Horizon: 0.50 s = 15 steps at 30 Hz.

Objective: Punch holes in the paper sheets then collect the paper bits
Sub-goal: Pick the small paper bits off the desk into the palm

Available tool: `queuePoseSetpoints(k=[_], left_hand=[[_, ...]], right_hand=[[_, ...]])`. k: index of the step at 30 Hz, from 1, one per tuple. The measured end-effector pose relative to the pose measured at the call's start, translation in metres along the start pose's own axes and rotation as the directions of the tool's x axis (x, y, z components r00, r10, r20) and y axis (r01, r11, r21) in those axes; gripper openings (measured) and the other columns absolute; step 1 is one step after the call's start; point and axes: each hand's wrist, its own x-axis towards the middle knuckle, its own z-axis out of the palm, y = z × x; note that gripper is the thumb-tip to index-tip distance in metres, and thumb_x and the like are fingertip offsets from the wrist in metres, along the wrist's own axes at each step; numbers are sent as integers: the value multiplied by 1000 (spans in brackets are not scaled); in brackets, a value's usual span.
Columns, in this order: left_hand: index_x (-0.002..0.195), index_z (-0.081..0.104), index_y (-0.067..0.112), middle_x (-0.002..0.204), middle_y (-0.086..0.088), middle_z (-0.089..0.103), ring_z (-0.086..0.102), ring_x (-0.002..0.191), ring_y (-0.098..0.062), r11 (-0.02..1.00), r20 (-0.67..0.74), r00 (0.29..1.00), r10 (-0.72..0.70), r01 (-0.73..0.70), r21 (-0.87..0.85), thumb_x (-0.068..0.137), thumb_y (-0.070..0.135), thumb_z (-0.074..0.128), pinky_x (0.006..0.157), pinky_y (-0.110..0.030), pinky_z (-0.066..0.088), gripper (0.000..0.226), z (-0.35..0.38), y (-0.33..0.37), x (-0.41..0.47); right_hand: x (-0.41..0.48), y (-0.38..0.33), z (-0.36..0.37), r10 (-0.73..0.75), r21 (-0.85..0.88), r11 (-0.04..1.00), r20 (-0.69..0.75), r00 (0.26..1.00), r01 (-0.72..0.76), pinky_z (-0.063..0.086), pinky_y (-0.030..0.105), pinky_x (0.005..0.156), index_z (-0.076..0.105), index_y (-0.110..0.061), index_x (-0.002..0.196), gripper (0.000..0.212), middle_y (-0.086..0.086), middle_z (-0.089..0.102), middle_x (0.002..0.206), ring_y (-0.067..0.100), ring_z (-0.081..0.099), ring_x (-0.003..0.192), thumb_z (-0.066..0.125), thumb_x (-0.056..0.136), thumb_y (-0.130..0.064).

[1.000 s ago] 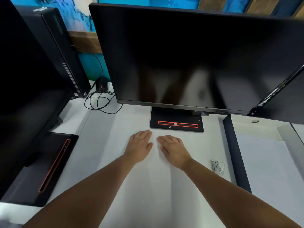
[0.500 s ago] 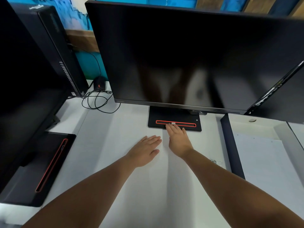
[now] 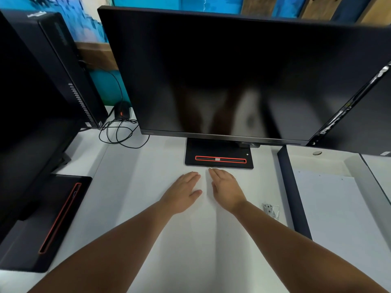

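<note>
We have both hands palm down and holding nothing. The left hand (image 3: 184, 193) and right hand (image 3: 227, 190) have straight fingers, close together, pressing flat on the paper sheet (image 3: 196, 240) just in front of the monitor base (image 3: 203, 149). The right fingertips come almost to the base's front edge; we cannot tell whether they touch it. The sheet spreads from the base toward us, with a faint ridge between the hands. Its edges are hard to pick out against the white table (image 3: 91, 144). A small white speck (image 3: 247, 154), likely a paper bit, sits on the right part of the base. In front of the base and off to its right lies a small metal object (image 3: 270, 210), perhaps the punch. We judge the sheet light, limp and easily creased, best lifted by an edge or corner. The bits are tiny and near weightless, better swept flat-handed or pinched with fingertips.
</note>
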Motion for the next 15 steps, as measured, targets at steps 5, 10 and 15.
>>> queuePoseSetpoints(k=[5, 10, 15], left_hand=[[149, 24, 13, 157, 2, 19, 16, 144, -12, 1000, 10, 1000, -23, 23, 0, 99, 34, 40, 116, -22, 9, 56, 1, 1, 1], [150, 23, 14, 158, 3, 19, 16, 145, -12, 999, 30, 999, -45, 45, 7, 99, 37, 39, 116, -23, 11, 58, 0, 1, 1], [151, 21, 16, 158, 5, 16, 13, 145, -10, 998, 60, 997, -58, 59, -15, 99, 36, 40, 117, -23, 10, 59, -2, 0, 2]], right_hand=[[6, -11, -2, 57, -146, 988, 90, 994, -44, 24, 40, 111, 18, -16, 149, 57, 3, 29, 152, 24, 25, 138, 26, 100, -43], [4, -12, -2, 50, -163, 986, 88, 995, -35, 25, 40, 109, 23, -16, 147, 56, 3, 31, 150, 24, 27, 136, 26, 99, -45], [-9, -2, -2, -61, 1, 998, 49, 997, 61, 26, 34, 108, 45, -17, 136, 42, 1, 46, 139, 21, 38, 129, 38, 98, -34]])
